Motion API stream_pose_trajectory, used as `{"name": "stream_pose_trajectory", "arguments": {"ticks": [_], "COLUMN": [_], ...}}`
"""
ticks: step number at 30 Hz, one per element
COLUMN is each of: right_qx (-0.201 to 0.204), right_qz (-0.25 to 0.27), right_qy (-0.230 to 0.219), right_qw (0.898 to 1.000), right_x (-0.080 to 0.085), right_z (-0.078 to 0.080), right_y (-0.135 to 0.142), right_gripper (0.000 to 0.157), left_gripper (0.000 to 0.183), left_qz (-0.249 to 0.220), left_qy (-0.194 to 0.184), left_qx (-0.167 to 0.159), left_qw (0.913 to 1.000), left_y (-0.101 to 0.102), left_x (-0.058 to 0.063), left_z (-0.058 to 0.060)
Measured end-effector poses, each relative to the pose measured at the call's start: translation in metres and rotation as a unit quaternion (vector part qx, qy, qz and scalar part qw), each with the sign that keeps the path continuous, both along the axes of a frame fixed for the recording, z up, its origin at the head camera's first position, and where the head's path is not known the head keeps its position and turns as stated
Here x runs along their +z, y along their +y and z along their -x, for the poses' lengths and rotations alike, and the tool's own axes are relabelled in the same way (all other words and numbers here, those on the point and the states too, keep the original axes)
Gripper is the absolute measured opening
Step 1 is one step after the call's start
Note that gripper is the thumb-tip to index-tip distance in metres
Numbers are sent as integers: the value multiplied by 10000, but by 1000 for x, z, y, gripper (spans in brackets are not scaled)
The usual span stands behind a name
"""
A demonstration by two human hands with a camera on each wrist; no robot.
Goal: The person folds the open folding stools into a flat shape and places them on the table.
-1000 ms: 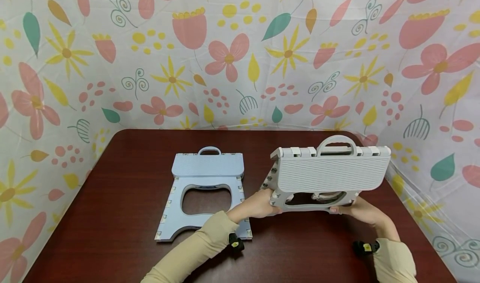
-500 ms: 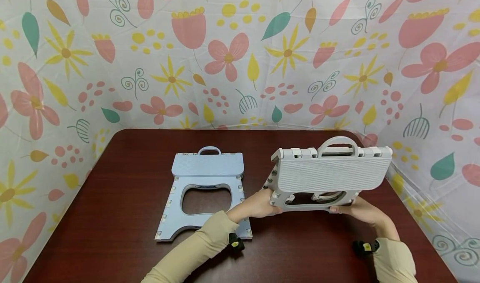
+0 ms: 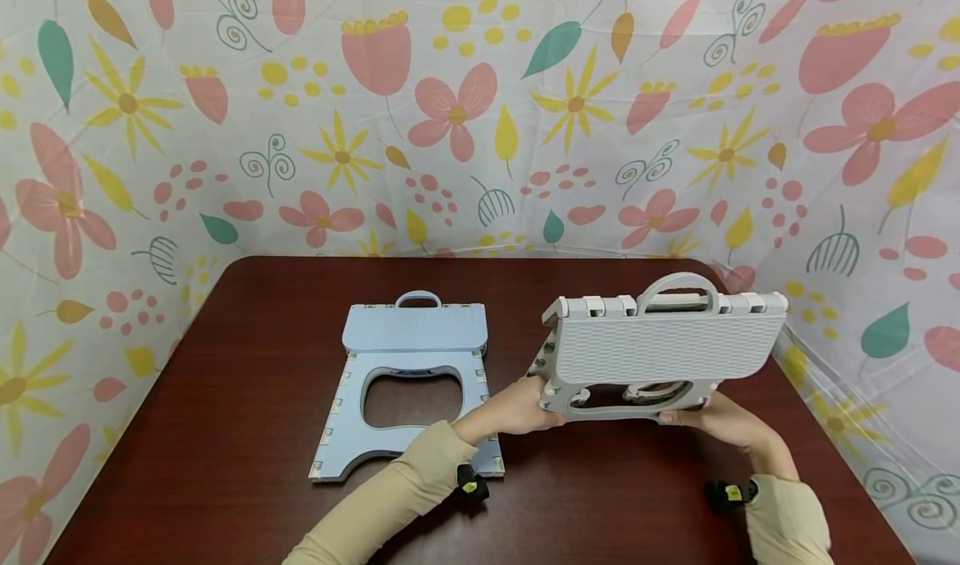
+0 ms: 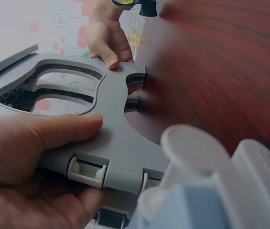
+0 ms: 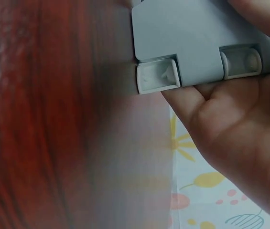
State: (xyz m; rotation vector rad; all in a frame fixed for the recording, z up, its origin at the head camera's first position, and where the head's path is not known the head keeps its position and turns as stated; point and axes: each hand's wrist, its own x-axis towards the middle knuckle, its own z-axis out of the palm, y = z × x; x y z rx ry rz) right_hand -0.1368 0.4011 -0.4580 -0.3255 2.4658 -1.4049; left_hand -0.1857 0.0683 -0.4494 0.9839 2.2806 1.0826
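Observation:
A light grey folding stool (image 3: 667, 348), partly folded with its looped carry handle on top, stands tilted at the right of the table. My left hand (image 3: 519, 407) grips its lower left side; in the left wrist view the thumb (image 4: 72, 129) lies on the leg panel and fingers curl under the hinged edge. On the lower right side, my right hand (image 3: 712, 420) holds the other edge, thumb in front. The right wrist view has the palm (image 5: 240, 114) beneath the stool's edge. A pale blue folding stool (image 3: 408, 332) lies folded flat to the left.
The dark red-brown wooden table (image 3: 217, 432) carries both stools. My left forearm's beige sleeve (image 3: 390, 494) passes over the blue stool's lower right corner. A flower-print curtain (image 3: 465, 173) hangs behind the table and along both sides.
The grey stool's upper right end has shifted very slightly to the right. Both hands keep their hold, and the blue stool lies as before.

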Motion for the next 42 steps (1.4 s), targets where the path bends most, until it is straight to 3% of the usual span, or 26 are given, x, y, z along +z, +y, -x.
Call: {"name": "stream_pose_trajectory", "arguments": {"ticks": [15, 27, 42], "right_qx": [-66, 49, 198], "right_qz": [-288, -265, 1], "right_qy": [231, 390, 388], "right_qw": [9993, 9989, 9991], "right_x": [-4, -4, -2], "right_z": [-2, -1, -2], "right_y": [2, 2, 2], "right_gripper": [45, 37, 32], "left_gripper": [48, 42, 39], "left_qz": [-16, 438, 507], "left_qy": [257, 742, 1021], "left_qx": [10, 647, 719], "left_qw": [9997, 9942, 9909], "left_y": [0, 2, -2], "left_x": [-3, -1, 3], "left_z": [-2, -8, -13]}}
